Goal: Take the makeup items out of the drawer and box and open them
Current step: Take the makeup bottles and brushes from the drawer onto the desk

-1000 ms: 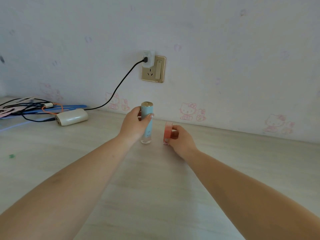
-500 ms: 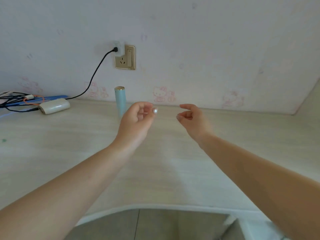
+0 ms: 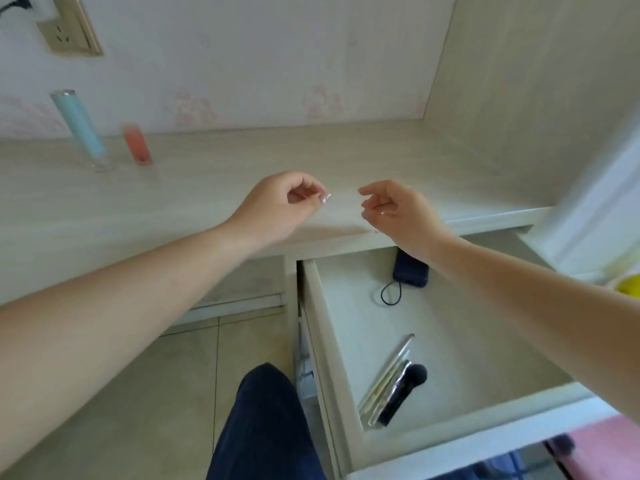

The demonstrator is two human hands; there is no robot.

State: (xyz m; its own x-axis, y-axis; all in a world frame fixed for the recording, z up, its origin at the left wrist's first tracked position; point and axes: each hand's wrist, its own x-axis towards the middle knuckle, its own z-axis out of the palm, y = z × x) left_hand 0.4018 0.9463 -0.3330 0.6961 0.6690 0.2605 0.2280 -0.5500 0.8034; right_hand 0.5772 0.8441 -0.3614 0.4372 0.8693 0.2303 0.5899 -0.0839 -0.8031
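Both arms reach forward, left hand point(image 3: 277, 206) and right hand point(image 3: 398, 213) empty, fingers loosely curled, well apart.

One head-worn camera looks steeply down, close over the counter point(image 3: 207, 202) edge and open drawer point(image 3: 450, 341).

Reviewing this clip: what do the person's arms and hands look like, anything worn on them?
Both forearms are bare right to the frame edges, with no sleeves, watch or bracelet in view. The left hand has a pale, glossy painted nail on the thumb. The right hand also shows a shiny nail; no rings can be made out on either hand. Dark navy trousers cover the leg below.
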